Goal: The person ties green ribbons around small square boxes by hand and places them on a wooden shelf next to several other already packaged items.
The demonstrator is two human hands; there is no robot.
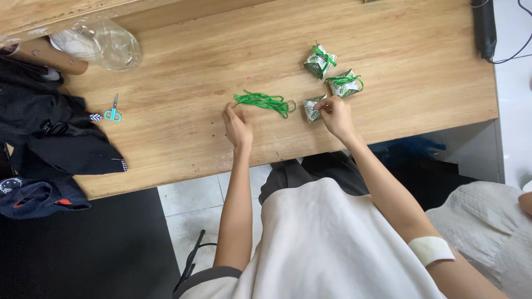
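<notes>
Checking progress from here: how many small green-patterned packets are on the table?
3. One tied packet lies farthest from the person, a second tied packet sits beside it, and an untied packet is at the right hand. None looks hidden.

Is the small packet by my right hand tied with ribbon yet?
Not tied. The packet at the right hand shows no ribbon; the two packets beyond it have green bows.

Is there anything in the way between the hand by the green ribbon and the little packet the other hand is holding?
Only the green ribbon itself lies between the left hand and the small packet pinched by the right hand; otherwise bare wooden table.
</notes>
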